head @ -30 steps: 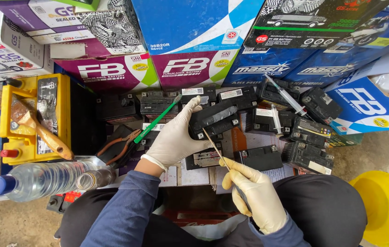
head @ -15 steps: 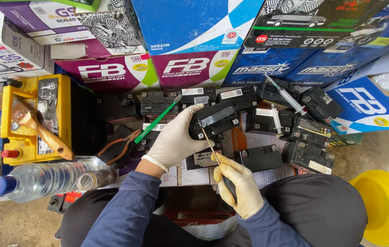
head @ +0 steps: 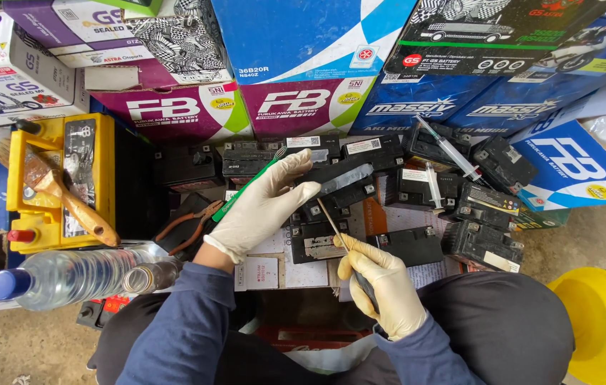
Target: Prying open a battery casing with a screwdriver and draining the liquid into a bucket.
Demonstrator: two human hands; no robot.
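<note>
Battery (head: 342,178) gripped under left hand (head: 264,207), above right hand (head: 385,285).

magenta box (head: 296,107) centre back, blue box (head: 303,36) atop it, black box (head: 488,36) right

Matt black plastic battery (head: 331,182); thin rubbery gloves on each hand (head: 264,210). Glossy printed cardboard boxes (head: 303,43) (upper frame), clear plastic bottle (head: 78,274), worn wooden brush (head: 68,199), rough concrete floor (head: 588,232).
</note>
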